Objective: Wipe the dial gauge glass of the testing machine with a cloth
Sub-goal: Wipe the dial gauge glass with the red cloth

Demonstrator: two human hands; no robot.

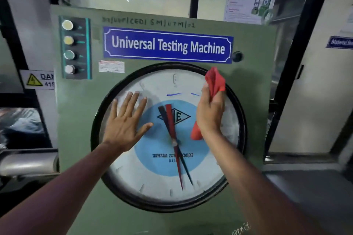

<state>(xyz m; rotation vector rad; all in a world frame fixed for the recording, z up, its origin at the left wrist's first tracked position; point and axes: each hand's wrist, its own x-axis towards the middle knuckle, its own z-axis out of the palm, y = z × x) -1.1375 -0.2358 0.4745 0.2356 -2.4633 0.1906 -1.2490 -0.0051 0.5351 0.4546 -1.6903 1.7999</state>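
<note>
A large round dial gauge glass (152, 177) with a black rim fills the front of the green testing machine (76, 120). Its face is white with a light blue centre and red and black needles. My left hand (127, 122) lies flat on the upper left of the glass, fingers spread, holding nothing. My right hand (210, 112) presses against the upper right of the glass and grips a red cloth (215, 80). The cloth sticks out above my fingers at the rim and below my palm.
A blue "Universal Testing Machine" sign (168, 46) sits above the dial. A column of round indicator lights (68, 47) is at the upper left, a black knob (236, 56) at the upper right. A yellow danger label (38, 80) is on the left. Glass partitions stand behind.
</note>
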